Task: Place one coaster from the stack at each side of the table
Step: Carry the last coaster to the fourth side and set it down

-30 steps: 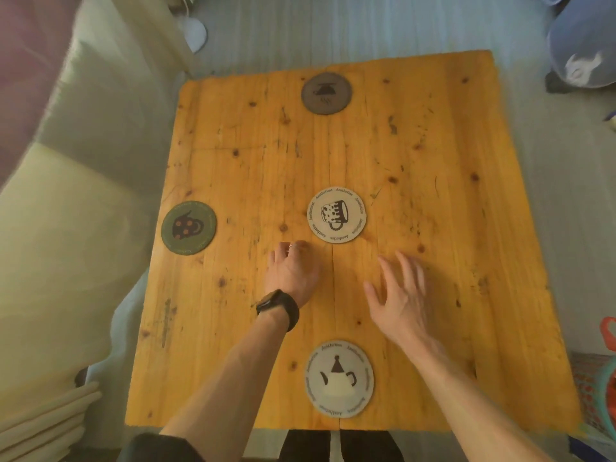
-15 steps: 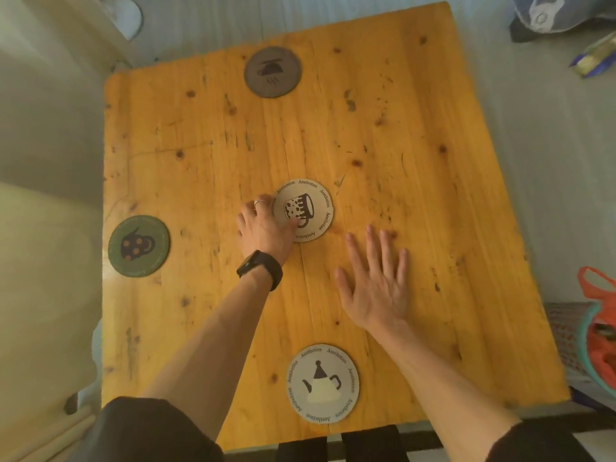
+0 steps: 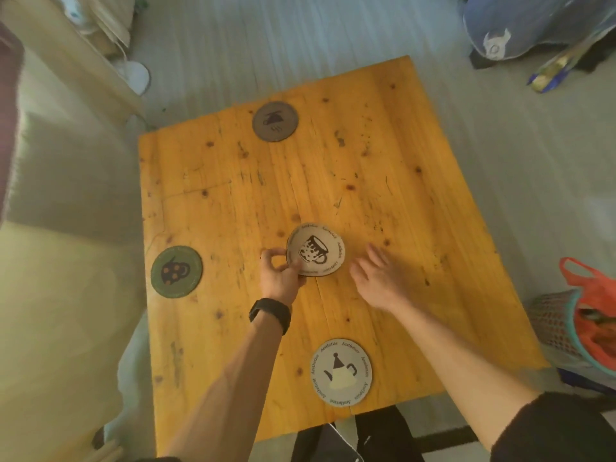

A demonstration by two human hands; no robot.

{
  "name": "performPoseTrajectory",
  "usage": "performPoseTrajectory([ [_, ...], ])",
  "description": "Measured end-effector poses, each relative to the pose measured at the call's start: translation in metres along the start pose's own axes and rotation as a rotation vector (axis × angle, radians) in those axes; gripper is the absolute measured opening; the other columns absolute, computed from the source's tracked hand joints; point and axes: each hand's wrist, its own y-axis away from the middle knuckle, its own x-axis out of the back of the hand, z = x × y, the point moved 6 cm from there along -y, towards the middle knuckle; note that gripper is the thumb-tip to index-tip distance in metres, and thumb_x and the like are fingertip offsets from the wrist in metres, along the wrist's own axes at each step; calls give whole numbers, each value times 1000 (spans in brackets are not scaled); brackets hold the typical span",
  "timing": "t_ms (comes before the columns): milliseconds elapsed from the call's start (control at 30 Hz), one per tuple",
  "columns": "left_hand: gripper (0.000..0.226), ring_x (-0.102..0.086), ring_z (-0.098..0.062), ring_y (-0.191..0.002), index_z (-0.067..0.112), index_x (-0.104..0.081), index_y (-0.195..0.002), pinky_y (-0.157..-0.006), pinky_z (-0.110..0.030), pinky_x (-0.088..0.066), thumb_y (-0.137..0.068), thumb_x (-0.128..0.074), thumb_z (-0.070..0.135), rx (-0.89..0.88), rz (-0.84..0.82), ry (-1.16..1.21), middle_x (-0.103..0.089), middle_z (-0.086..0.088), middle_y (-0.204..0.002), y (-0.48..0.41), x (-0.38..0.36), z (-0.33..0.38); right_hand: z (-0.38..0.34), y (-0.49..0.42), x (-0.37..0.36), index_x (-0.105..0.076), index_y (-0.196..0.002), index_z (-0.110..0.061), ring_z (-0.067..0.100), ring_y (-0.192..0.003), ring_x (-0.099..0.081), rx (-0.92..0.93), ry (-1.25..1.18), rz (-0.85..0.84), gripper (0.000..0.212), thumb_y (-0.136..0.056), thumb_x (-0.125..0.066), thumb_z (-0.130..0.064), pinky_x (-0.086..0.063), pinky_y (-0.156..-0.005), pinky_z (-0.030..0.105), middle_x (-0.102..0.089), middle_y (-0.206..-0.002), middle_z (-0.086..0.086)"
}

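Now lifted at its near-left rim: the mug coaster (image 3: 316, 250), flat on the counter (image 3: 416, 228) half a second ago, tilted up in a pinch of the left hand (image 3: 279, 275) near the counter's middle. Right hand (image 3: 376, 278) spread loosely, empty, just beside it. Already laid: brown coaster (image 3: 275, 121) at the far edge, green coaster (image 3: 176, 271) at the left edge, teapot coaster (image 3: 342, 372) at the near edge. Right edge bare, so probably the last placement. Cream disc, dark spotted mug, lettering round the rim.

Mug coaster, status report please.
Left hand pinching mug coaster, one edge lifting. Right hand open beside it. Three coasters placed; right side of table bare, unobstructed.
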Motion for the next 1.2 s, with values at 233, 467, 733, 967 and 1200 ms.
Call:
performPoseTrajectory([
  [233, 27, -64, -15, -56, 24, -50, -98, -51, -26, -54, -85, -69, 11, 83, -117, 159, -74, -11, -81, 118, 6, -24, -8, 148, 20, -62, -126, -29, 8, -86, -76, -148, -977, 39, 56, -91, -47, -70, -60, -74, 33, -73, -115, -9],
  [467, 31, -65, -20, -68, 22, -47, -95, -55, -30, -50, -80, -72, 12, 41, -374, -140, -72, -15, -98, 191, -6, -49, 38, 261, -28, -58, -128, -19, 16, -87, -76, -268, -1148, 451, 34, -95, -67, -23, -62, -79, 38, -74, -108, 6],
  [733, 32, -65, -21, -82, 23, -60, -119, -67, -35, -51, -88, -69, 25, -20, -819, -585, -72, -4, -95, 228, -103, -46, 110, 336, -37, -55, -122, -36, 5, -87, -69, -397, -1155, 663, 24, -101, -58, -24, -60, -76, 28, -67, -97, -19],
  [967, 18, -63, -13, -63, 12, -63, -106, -57, -23, -50, -90, -67, 21, -180, -1020, -778, -71, -7, -82, 295, -212, -65, 216, 381, -26, -61, -109, -40, 5, -96, -69, -586, -1280, 978, 17, -95, -66, -31, -58, -81, 27, -70, -101, -18],
  [1200, 15, -65, -20, -76, 23, -62, -103, -79, -42, -54, -90, -67, 26, -114, -914, -791, -72, -9, -98, 327, -317, -92, 334, 373, 29, -64, -102, -37, 7, -93, -69, -572, -1361, 955, 11, -93, -69, -32, -58, -82, 31, -71, -99, -16],
])
